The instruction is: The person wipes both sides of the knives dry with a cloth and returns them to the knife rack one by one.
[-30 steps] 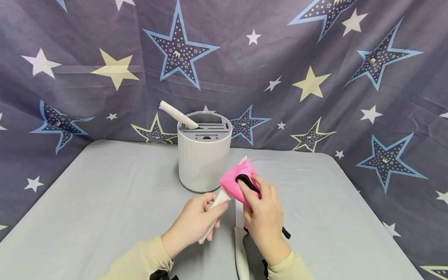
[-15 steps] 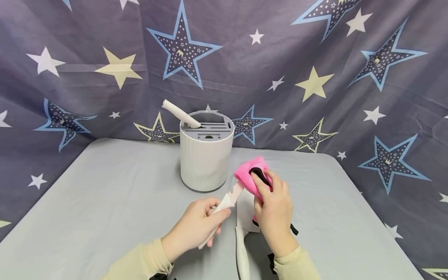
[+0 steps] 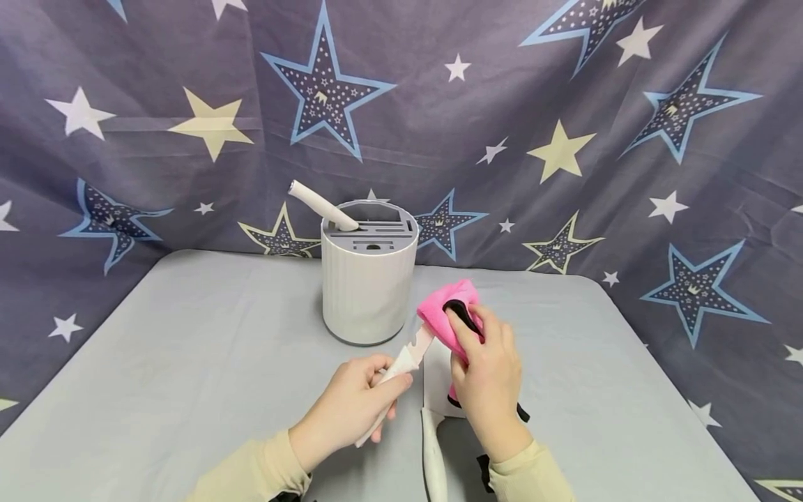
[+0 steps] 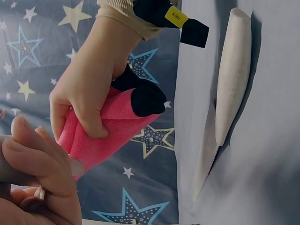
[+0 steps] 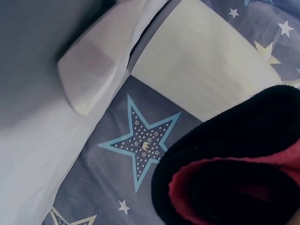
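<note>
In the head view my left hand point(image 3: 351, 394) grips a knife by its white handle point(image 3: 401, 364), blade pointing up and to the right. A short notched stretch of the blade point(image 3: 423, 341) shows; the rest is hidden in a pink cloth point(image 3: 439, 310) with black trim. My right hand point(image 3: 491, 380) pinches that cloth around the blade. The left wrist view also shows the pink cloth point(image 4: 110, 129) under the right hand's fingers. Below the hands lies a wide-bladed knife with a white handle point(image 3: 434, 457); its blade point(image 5: 93, 61) appears in the right wrist view.
Behind the hands stands a round white knife block point(image 3: 369, 293) with a grey slotted top. Another white handle point(image 3: 321, 206) leans out of one slot. A grey cloth point(image 3: 219, 335) covers the table, and a star-patterned curtain point(image 3: 401, 125) hangs behind it.
My right hand has slid the cloth rightward along the blade, away from the handle, baring the notched part. The tip that stuck out beyond the cloth is now covered. The left hand barely moved.
</note>
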`<state>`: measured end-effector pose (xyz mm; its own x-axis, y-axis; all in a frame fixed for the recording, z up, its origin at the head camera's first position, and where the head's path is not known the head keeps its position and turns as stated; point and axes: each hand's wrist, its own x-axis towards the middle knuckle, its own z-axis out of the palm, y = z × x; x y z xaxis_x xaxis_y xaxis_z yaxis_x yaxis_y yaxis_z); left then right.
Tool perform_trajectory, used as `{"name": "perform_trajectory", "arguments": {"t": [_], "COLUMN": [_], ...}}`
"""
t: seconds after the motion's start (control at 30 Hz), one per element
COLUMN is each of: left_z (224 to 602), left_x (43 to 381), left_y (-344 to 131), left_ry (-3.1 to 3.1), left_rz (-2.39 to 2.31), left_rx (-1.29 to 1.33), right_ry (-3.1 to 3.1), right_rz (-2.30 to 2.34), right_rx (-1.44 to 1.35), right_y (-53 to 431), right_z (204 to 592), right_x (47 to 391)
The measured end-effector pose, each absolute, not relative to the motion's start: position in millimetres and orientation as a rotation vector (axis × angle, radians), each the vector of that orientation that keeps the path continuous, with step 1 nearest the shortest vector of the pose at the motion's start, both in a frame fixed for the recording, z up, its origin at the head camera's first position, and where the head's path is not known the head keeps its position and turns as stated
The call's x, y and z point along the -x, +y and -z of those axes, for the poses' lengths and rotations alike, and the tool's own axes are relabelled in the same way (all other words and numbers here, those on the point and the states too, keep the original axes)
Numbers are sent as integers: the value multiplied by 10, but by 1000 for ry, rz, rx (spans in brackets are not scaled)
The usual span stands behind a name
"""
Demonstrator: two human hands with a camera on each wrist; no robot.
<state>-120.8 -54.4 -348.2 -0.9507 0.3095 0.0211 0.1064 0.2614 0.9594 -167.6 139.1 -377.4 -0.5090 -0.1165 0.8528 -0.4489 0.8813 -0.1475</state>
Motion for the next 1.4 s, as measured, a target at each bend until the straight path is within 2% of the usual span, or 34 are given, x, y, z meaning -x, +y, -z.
{"name": "perform_trajectory", "arguments": {"t": [0.77, 1.4], "left_z": [3514, 3556], "left_x": [1307, 1275], "left_y": [-583, -568], "left_ry": [2382, 2317], "left_rz": [-1889, -1897], "left_rx": [-295, -283], "right_ry": [-2029, -2081], "right_rz": [-461, -403], "right_rx": [-573, -467], "right_y": [1154, 1273], "right_z": [3766, 3757], "right_x": [1495, 1787]}}
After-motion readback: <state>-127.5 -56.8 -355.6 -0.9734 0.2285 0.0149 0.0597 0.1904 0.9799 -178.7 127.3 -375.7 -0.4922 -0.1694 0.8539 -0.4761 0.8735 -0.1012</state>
